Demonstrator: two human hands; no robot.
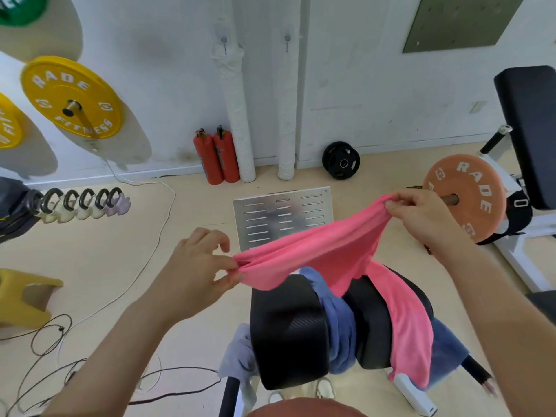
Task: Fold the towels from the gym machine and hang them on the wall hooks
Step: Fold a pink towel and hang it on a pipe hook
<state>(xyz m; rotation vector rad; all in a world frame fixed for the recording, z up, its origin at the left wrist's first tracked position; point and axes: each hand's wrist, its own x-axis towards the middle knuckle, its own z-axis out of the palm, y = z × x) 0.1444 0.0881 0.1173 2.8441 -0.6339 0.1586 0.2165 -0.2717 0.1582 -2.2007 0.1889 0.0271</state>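
pink towel [319, 251] pinched at each end by both hands [195, 266] [427, 215], above black pads [288, 332].

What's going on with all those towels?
A person is holding a pink towel stretched between both hands above a gym machine's black pads. The left hand pinches one end, the right hand the other, and the towel's tail drapes over the right pad. A blue towel lies wedged between the pads. Nothing hangs on the two wall hooks yet.
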